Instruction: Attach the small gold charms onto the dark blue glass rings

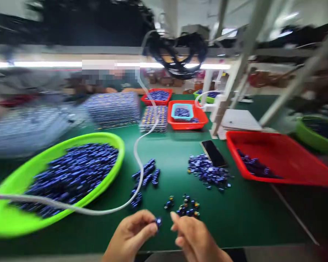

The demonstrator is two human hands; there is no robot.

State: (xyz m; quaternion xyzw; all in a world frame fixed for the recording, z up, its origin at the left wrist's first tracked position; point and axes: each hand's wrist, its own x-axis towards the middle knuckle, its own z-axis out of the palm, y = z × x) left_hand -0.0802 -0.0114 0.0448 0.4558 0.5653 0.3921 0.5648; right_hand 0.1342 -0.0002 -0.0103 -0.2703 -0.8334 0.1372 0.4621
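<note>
My left hand is at the bottom centre, its fingertips pinched on a small blue part. My right hand is just right of it, fingers curled, index fingertip close to that part; I cannot see anything in it. A few loose small blue parts lie on the green mat right in front of both hands. A short row of blue parts lies further back, and a loose heap of blue parts sits to its right.
A lime green basin full of blue parts stands at left, a white cable draped across it. A red tray is at right, a phone beside it. Stacked trays, red bins and a person are across the table.
</note>
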